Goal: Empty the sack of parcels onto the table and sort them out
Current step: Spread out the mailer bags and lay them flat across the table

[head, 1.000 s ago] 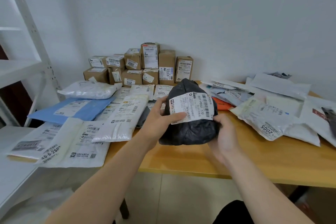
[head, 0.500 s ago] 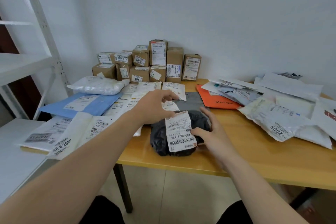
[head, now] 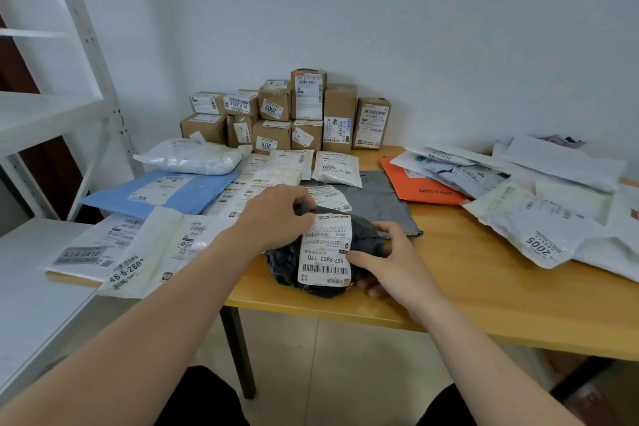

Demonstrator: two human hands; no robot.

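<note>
Left edge of the frame: a white shelf rack (head: pixel 52 114) is running out of the picture, with only one upright and two shelves showing. White mailers (head: pixel 145 252) are overlapping across the left end of the table (head: pixel 484 294) and covering each other, so no sure count. One blue mailer (head: pixel 155 192) is lying behind them, and one puffy clear bag (head: pixel 193 157) behind that.

Upper centre: cardboard boxes (head: pixel 287 114) are standing stacked against the wall. Ten are showing; most label print is too small to read.

Centre: your left hand (head: pixel 273 218) is pinching the top edge of the black parcel (head: pixel 366 240), fingertips lost in its folds. The parcel is resting by the table's near edge, its one white label (head: pixel 326 252) facing up. Your right hand (head: pixel 394 259) is gripping its right side, thumb on the label, fingers tucked underneath.

One grey mailer (head: pixel 377 197) is lying behind, and one orange mailer (head: pixel 425 187) is half buried.

Right: a white heap (head: pixel 525 218) is being cut off by the frame, uncountable.
</note>
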